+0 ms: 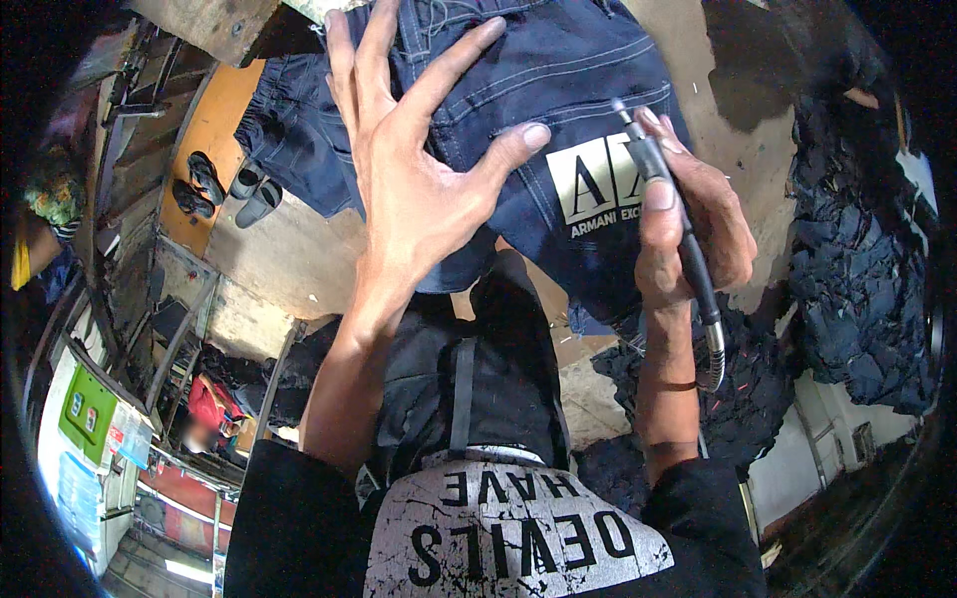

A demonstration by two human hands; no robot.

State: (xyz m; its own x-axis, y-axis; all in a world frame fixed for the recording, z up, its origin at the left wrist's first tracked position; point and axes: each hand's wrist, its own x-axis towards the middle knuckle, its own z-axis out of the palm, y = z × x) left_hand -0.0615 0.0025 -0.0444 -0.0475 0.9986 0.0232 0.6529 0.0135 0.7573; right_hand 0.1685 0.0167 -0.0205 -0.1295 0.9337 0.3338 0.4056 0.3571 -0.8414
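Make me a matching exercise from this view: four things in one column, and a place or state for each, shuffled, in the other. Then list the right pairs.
Things
1. left hand
2. right hand
3. dark jeans
4. pair of sandals

Places or states
A. lying on the orange surface at the left
B. spread flat, fingers splayed, on the denim
C. closed around a slim black rotary tool with a flexible shaft
D. bearing a pale rectangular patch, under both hands

Pairs: 1-B, 2-C, 3-D, 4-A

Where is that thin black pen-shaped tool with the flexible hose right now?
In the head view, the thin black pen-shaped tool is right of centre, gripped in the right hand, its tip beside the white patch on the dark blue jeans.
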